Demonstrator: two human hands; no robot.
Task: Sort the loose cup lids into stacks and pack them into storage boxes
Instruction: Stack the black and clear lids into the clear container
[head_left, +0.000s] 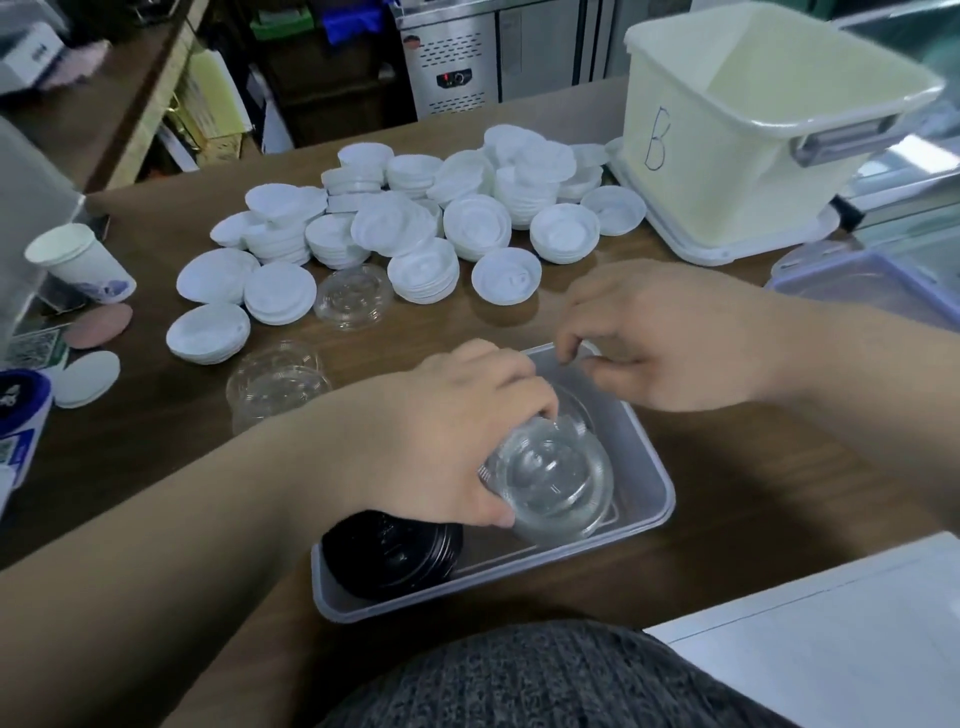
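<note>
Wooden bench (727, 519) with clear storage box (519, 558). Left hand (457, 431) grips a stack of clear lids (550, 483) inside it, beside black lids (395, 556); right hand (665, 338) curls at the far rim, grasp unclear.

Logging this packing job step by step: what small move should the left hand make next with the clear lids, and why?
Probably lower the clear lid stack onto the floor of the storage box and ease the grip. The left hand holds it tilted inside the box, next to the black lid stack lying at the near end; the right hand is at the far rim.
</note>
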